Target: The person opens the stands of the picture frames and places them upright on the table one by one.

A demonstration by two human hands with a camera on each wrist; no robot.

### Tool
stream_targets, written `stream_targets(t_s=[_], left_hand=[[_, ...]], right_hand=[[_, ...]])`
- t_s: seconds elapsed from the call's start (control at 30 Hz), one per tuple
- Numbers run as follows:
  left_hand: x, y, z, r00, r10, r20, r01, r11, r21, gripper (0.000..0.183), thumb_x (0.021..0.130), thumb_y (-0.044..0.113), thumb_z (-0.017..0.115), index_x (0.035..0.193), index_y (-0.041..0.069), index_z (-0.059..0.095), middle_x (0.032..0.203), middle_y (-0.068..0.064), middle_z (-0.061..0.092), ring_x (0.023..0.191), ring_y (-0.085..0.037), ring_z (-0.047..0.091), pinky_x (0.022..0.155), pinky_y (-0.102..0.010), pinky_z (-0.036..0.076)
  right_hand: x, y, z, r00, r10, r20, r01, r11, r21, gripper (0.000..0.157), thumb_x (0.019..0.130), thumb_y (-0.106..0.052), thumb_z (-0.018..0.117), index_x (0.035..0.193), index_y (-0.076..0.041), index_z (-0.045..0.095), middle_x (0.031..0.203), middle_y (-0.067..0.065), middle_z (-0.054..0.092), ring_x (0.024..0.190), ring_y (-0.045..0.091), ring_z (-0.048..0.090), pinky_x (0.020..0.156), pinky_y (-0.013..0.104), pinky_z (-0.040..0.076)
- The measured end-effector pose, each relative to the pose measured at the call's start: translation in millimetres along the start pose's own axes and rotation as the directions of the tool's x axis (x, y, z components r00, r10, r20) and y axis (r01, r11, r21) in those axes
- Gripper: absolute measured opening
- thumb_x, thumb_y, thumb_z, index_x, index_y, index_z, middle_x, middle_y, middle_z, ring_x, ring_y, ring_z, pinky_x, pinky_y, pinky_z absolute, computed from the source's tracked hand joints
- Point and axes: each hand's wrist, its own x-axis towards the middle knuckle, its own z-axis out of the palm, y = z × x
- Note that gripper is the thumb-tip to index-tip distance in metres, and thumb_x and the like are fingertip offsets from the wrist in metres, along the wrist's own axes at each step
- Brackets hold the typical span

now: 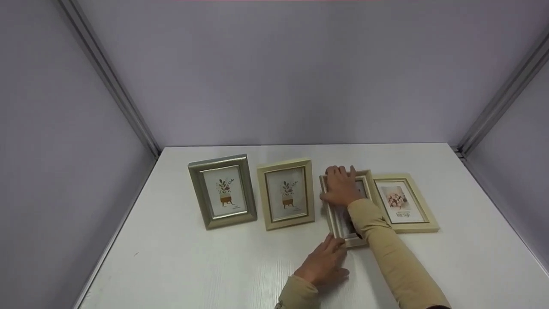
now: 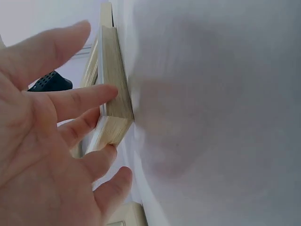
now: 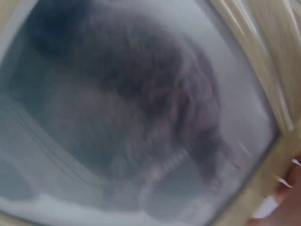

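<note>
A pale beige picture frame (image 1: 354, 243) leans back slightly between two others on the white table. My right hand (image 1: 342, 187) grips its top left part, fingers over the upper edge and thumb at the left side. In the right wrist view, the picture behind glass (image 3: 108, 117) is blurred and reflective, with fingers (image 3: 287, 202) at the border. My left hand (image 1: 324, 262) touches the lower left corner with its fingertips. The left wrist view shows those fingers fairly straight and spread against the frame's side (image 2: 115, 70), the thumb apart.
A silver-grey frame (image 1: 199, 189) and a beige frame (image 1: 262, 197) with plant pictures stand left. A cream frame (image 1: 422, 201) with a flower picture is at right, partly covered by the handled one. Pale walls (image 1: 266, 77) enclose the white table (image 1: 193, 266).
</note>
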Motion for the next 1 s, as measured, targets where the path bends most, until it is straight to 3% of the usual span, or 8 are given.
stream_targets(t_s=[0.13,0.27,0.37,0.57,0.73,1.0], left_hand=[[1.0,-4.7,2.6,0.991,0.005,-0.137,-0.013,0.998,-0.06,0.034,0.096,0.025,0.073,0.123,0.006,0.065,0.134,-0.004,0.055,0.127,-0.021,0.055,0.104,-0.025,0.044],[2.9,-13.2,4.1,0.953,-0.001,-0.304,-0.043,0.99,-0.137,0.018,0.097,0.015,0.071,0.112,0.007,0.064,0.114,-0.003,0.059,0.095,-0.009,0.063,0.081,-0.02,0.052],[2.9,-18.3,2.2,0.931,-0.052,-0.362,-0.022,0.98,-0.198,0.014,0.097,0.012,0.07,0.109,0.009,0.063,0.108,-0.001,0.058,0.085,-0.006,0.06,0.073,-0.02,0.051],[4.1,-22.8,0.7,0.914,-0.155,-0.375,0.024,0.943,-0.331,0.017,0.098,0.015,0.07,0.112,0.011,0.06,0.109,-0.003,0.057,0.076,-0.003,0.049,0.069,-0.019,0.048],[6.2,-23.3,2.3,0.907,-0.194,-0.373,0.038,0.921,-0.387,0.019,0.099,0.014,0.068,0.116,0.01,0.059,0.113,-0.001,0.056,0.088,-0.011,0.06,0.077,-0.023,0.052],[8.7,-23.7,4.1,0.89,-0.222,-0.398,0.041,0.909,-0.415,0.025,0.1,0.013,0.067,0.122,0.006,0.057,0.119,-0.004,0.057,0.102,-0.023,0.065,0.08,-0.027,0.053]], right_hand=[[-0.9,-2.3,-3.2,0.986,-0.084,-0.142,0.085,0.996,0.001,0.042,0.083,-0.019,0.076,0.112,0.005,0.059,0.108,0.023,0.057,0.11,0.046,0.05,0.107,0.071,0.024],[-3.8,-3.3,-2.6,0.953,-0.172,-0.248,0.167,0.985,-0.041,0.025,0.09,-0.018,0.065,0.104,0.003,0.06,0.101,0.021,0.055,0.102,0.044,0.049,0.098,0.066,0.033],[-3.7,-3.1,-4.7,0.928,-0.235,-0.289,0.232,0.972,-0.046,0.019,0.093,-0.018,0.058,0.099,0.001,0.058,0.096,0.019,0.053,0.095,0.041,0.047,0.087,0.062,0.035],[3.8,-4.8,-22.6,0.873,-0.344,-0.345,0.331,0.939,-0.097,0.017,0.085,-0.015,0.065,0.091,-0.002,0.055,0.089,0.015,0.052,0.085,0.035,0.045,0.076,0.053,0.035],[7.7,-6.9,-36.9,0.832,-0.422,-0.361,0.401,0.906,-0.135,0.021,0.08,-0.012,0.072,0.087,-0.001,0.054,0.087,0.012,0.052,0.084,0.033,0.046,0.076,0.052,0.036],[2.2,-3.2,-50.6,0.791,-0.385,-0.476,0.42,0.907,-0.037,0.016,0.074,-0.002,0.065,0.082,0.0,0.052,0.084,0.014,0.051,0.083,0.035,0.046,0.073,0.05,0.033]])
